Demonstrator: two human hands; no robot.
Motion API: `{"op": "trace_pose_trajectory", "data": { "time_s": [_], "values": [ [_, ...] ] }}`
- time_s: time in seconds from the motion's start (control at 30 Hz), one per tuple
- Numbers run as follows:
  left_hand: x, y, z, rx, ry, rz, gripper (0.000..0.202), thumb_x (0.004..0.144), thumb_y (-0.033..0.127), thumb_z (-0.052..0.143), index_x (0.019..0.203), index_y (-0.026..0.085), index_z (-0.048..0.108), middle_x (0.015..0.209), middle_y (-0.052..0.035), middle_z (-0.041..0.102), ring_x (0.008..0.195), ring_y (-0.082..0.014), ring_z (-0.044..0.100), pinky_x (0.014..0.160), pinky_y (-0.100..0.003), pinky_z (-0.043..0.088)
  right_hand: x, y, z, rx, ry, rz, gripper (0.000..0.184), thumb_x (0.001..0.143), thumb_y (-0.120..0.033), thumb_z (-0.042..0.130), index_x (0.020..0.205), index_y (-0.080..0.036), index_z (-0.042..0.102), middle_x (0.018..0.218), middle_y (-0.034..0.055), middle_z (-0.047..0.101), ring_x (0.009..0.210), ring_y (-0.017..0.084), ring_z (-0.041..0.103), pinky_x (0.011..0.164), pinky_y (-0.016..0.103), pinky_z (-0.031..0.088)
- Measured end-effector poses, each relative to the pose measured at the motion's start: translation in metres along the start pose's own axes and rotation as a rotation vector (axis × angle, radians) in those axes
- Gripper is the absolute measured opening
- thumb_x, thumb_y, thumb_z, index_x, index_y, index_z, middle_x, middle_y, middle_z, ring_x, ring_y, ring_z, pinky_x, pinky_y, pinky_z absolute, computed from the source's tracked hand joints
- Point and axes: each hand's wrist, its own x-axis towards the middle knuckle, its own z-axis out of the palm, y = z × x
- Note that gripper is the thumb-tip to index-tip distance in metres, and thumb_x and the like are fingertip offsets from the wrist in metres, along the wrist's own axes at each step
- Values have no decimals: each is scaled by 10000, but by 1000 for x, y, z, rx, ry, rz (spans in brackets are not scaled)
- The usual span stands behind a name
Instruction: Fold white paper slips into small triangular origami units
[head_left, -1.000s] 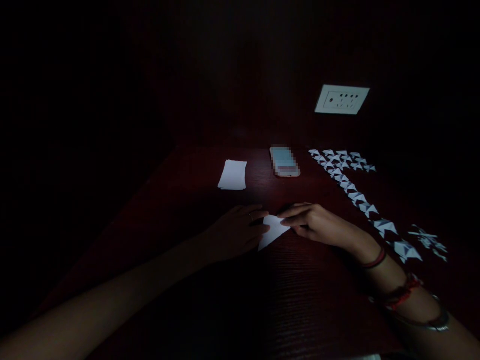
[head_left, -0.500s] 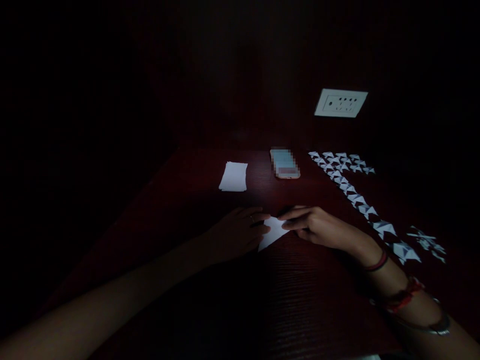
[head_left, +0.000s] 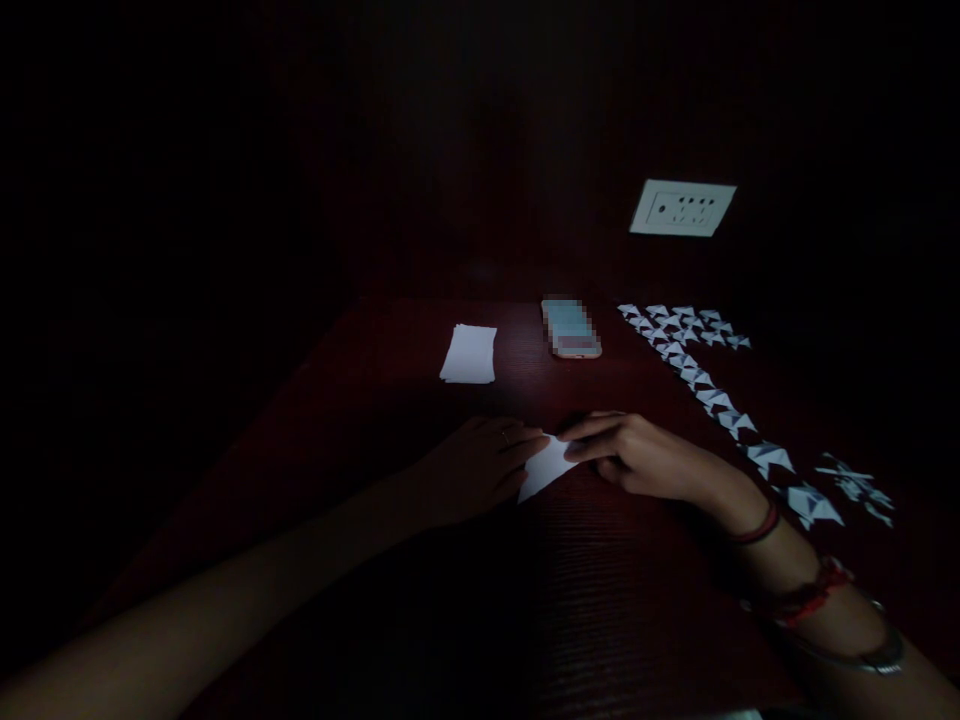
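A small white paper [head_left: 546, 468], folded to a triangle-like shape, lies on the dark red table in front of me. From the left, my left hand [head_left: 487, 462] holds its left side, with the fingertips along the top edge and the thumb near the lower left edge. My right hand [head_left: 626, 452] grips the upper right corner between thumb and fingers. The fingertips of both hands nearly meet at the top edge. How the layers are folded beneath the fingers is hidden.
A stack of white paper sheets [head_left: 469, 354] lies beyond my hands, left of a phone [head_left: 571, 328]. Rows of small folded paper pieces [head_left: 696, 378] run along the right, with a pile of thin paper bits [head_left: 856, 484] beside them. A socket plate [head_left: 683, 208] is on the wall.
My left fingertips have slid slightly right along the paper's top edge, and the left thumb has drawn back toward the lower left edge. The right hand is nearly still.
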Motion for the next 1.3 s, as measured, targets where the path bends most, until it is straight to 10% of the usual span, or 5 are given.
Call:
{"op": "trace_pose_trajectory", "data": {
  "time_s": [1.3],
  "values": [
    [1, 8, -5, 12, 12, -20, 347, 848, 237, 395, 1195, 224, 395, 1224, 0, 433, 1099, -186, 370, 925, -365, 292, -19, 5, -17, -182, -117, 265, 304, 715, -11, 433, 815, -193, 656, 817, 35, 632, 776, 138, 574, 711, 235, 428]
  ]
}}
